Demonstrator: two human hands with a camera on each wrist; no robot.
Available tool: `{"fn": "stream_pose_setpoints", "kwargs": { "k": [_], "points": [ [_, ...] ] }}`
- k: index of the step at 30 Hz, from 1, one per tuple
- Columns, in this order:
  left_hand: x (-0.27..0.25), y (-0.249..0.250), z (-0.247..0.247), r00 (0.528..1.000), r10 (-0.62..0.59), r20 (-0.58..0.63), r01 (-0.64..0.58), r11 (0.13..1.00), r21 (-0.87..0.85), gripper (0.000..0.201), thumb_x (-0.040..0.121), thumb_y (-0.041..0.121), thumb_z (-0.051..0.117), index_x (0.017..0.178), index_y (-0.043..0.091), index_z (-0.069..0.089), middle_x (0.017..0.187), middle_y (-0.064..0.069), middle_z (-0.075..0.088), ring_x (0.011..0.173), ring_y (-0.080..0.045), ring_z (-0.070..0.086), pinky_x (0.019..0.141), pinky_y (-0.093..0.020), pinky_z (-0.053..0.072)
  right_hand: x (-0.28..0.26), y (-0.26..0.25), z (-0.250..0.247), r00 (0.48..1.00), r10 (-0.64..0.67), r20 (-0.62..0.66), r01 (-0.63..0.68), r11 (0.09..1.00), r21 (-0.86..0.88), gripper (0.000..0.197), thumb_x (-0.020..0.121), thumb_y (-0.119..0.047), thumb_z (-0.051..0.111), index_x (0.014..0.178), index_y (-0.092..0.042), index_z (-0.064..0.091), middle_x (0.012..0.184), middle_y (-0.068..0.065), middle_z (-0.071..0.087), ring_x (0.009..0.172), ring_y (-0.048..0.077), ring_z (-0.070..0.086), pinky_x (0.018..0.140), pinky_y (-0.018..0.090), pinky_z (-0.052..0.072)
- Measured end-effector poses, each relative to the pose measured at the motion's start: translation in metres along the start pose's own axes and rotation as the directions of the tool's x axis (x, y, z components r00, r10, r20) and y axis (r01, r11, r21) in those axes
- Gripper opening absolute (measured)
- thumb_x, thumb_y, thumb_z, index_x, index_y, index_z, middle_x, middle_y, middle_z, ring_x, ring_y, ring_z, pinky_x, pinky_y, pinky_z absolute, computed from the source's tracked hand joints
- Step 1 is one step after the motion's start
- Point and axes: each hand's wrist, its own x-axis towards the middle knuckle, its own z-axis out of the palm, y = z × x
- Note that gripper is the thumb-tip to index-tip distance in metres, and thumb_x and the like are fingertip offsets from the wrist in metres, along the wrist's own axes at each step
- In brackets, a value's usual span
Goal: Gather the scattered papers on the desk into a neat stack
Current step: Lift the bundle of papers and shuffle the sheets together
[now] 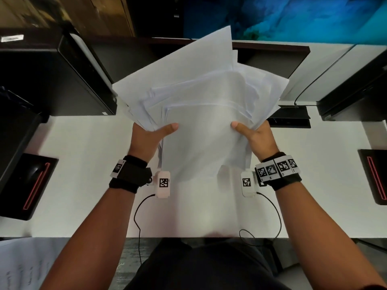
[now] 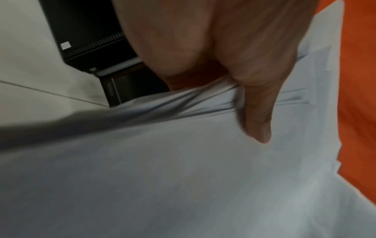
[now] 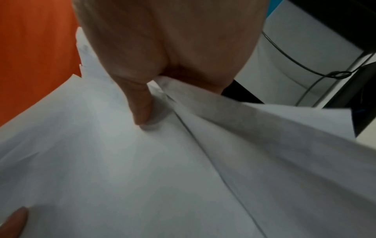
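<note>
A loose, fanned bundle of white papers (image 1: 194,105) is held up above the white desk (image 1: 88,174), its sheets splayed at different angles. My left hand (image 1: 150,135) grips the bundle's left side, thumb on top and fingers hidden beneath. My right hand (image 1: 254,132) grips the right side the same way. In the left wrist view the thumb (image 2: 256,116) presses onto the papers (image 2: 162,177). The right wrist view has the thumb (image 3: 140,103) on the sheets (image 3: 142,177), with the edges of the sheets bunched at the palm.
A black computer case (image 1: 52,76) stands at the left and another black unit (image 1: 356,97) at the right. Black pads with red lines lie at the desk's left (image 1: 29,185) and right (image 1: 374,174). A monitor (image 1: 293,17) is behind. More printed paper (image 1: 23,266) lies lower left.
</note>
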Motion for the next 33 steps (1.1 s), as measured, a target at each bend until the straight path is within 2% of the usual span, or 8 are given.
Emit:
{"fn": "stream_pose_setpoints", "kwargs": {
  "k": [2, 6, 11, 15, 18, 21, 27, 33],
  "points": [
    [0.0, -0.002, 0.001, 0.999, 0.021, -0.04, -0.022, 1.0, -0.01, 0.047, 0.074, 0.006, 0.086, 0.109, 0.028, 0.063, 0.099, 0.027, 0.072, 0.101, 0.014, 0.063, 0.09, -0.008, 0.047, -0.002, -0.002, 0.002, 0.997, -0.05, -0.053, 0.051, 0.999, 0.016, 0.028, 0.087, -0.008, 0.073, 0.106, -0.028, 0.067, 0.104, -0.007, 0.074, 0.102, 0.012, 0.071, 0.092, 0.035, 0.056],
    [-0.008, -0.009, 0.013, 0.988, 0.082, -0.134, -0.087, 0.996, -0.032, 0.049, 0.076, 0.013, 0.088, 0.121, 0.011, 0.067, 0.122, 0.005, 0.071, 0.12, -0.01, 0.064, 0.11, -0.033, 0.045, -0.013, -0.001, 0.016, 0.957, -0.203, -0.205, 0.213, 0.977, 0.029, 0.036, 0.089, -0.01, 0.071, 0.116, -0.033, 0.062, 0.113, -0.016, 0.07, 0.114, 0.009, 0.064, 0.101, 0.035, 0.05],
    [-0.022, -0.033, 0.024, 0.999, 0.037, -0.038, -0.034, 0.997, 0.068, 0.042, 0.089, 0.012, 0.074, 0.127, -0.002, 0.063, 0.127, -0.007, 0.067, 0.12, -0.006, 0.062, 0.106, -0.012, 0.041, -0.025, 0.026, 0.029, 0.95, -0.186, -0.25, 0.211, 0.975, 0.076, 0.037, 0.095, -0.009, 0.062, 0.121, -0.036, 0.058, 0.119, -0.02, 0.068, 0.119, 0.007, 0.061, 0.108, 0.039, 0.046],
    [-0.02, -0.044, 0.017, 0.996, -0.091, -0.003, 0.091, 0.992, 0.082, 0.046, 0.085, 0.017, 0.079, 0.126, 0.002, 0.065, 0.116, 0.006, 0.07, 0.108, 0.005, 0.065, 0.095, -0.011, 0.048, -0.019, 0.048, 0.012, 0.972, -0.073, -0.221, 0.089, 0.994, 0.06, 0.042, 0.09, -0.012, 0.07, 0.129, -0.017, 0.056, 0.123, 0.003, 0.067, 0.116, 0.018, 0.064, 0.1, 0.041, 0.052],
    [-0.017, -0.048, 0.016, 0.978, -0.194, 0.072, 0.188, 0.978, 0.092, 0.041, 0.08, 0.014, 0.083, 0.118, 0.013, 0.068, 0.099, 0.02, 0.073, 0.094, 0.01, 0.068, 0.08, -0.005, 0.049, -0.014, 0.058, 0.004, 0.989, 0.011, -0.149, -0.009, 1.0, 0.015, 0.039, 0.086, -0.01, 0.074, 0.122, -0.019, 0.06, 0.116, -0.002, 0.069, 0.105, 0.007, 0.068, 0.093, 0.03, 0.055],
    [-0.013, -0.048, 0.019, 0.975, -0.199, 0.094, 0.192, 0.978, 0.076, 0.039, 0.081, 0.009, 0.082, 0.109, 0.029, 0.065, 0.095, 0.027, 0.074, 0.097, 0.006, 0.069, 0.081, -0.009, 0.051, -0.009, 0.065, 0.001, 0.985, 0.086, -0.151, -0.084, 0.996, 0.02, 0.033, 0.084, -0.016, 0.077, 0.112, -0.028, 0.063, 0.113, -0.005, 0.07, 0.102, 0.006, 0.069, 0.095, 0.034, 0.055],
    [-0.011, -0.053, 0.026, 0.981, -0.172, 0.086, 0.172, 0.985, 0.004, 0.042, 0.081, 0.009, 0.082, 0.117, 0.021, 0.066, 0.104, 0.017, 0.075, 0.103, -0.002, 0.07, 0.086, -0.015, 0.054, -0.008, 0.079, 0.0, 0.975, 0.138, -0.173, -0.134, 0.99, 0.037, 0.024, 0.081, -0.015, 0.08, 0.098, -0.026, 0.068, 0.107, -0.001, 0.073, 0.104, 0.02, 0.07, 0.089, 0.033, 0.056],
    [-0.013, -0.064, 0.025, 0.952, -0.277, 0.128, 0.277, 0.961, 0.02, 0.046, 0.078, 0.014, 0.085, 0.119, 0.023, 0.067, 0.107, 0.015, 0.074, 0.101, -0.002, 0.071, 0.081, -0.014, 0.054, -0.011, 0.084, 0.001, 0.974, 0.167, -0.156, -0.161, 0.986, 0.054, 0.024, 0.082, -0.011, 0.078, 0.098, -0.025, 0.068, 0.109, 0.003, 0.073, 0.097, 0.011, 0.071, 0.08, 0.022, 0.057]
  ]
}}
